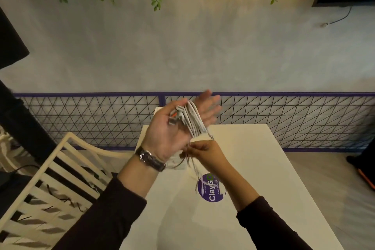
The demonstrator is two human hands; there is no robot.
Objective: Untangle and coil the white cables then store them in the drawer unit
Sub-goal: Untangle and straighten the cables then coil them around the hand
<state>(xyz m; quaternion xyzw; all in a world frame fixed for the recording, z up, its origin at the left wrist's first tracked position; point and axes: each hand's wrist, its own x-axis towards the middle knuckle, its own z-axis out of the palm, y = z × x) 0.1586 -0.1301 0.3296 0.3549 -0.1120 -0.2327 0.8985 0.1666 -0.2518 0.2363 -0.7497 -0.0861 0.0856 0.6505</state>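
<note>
Left grip: the left hand (168, 128) is raised palm-up with its fingers straight. The thumb is clamped over a white cable (194, 119), which is wound in flat, tight turns around the palm.
Right grip: the right hand (205, 152), just below, has its fingertips closed in a pinch on the cable's loose tail.
Cable: smooth, thin and round. Its slack hangs blurred toward the desk (253, 168).
Plug ends: small and grey, bunched under the thumb.
Desk: matt white and rectangular, with a round purple sticker (211, 191).
Wrist: a metal-banded watch (151, 159).
Left side: a cream slatted chair (60, 168).
Behind: a purple-framed wire mesh fence (284, 115).
</note>
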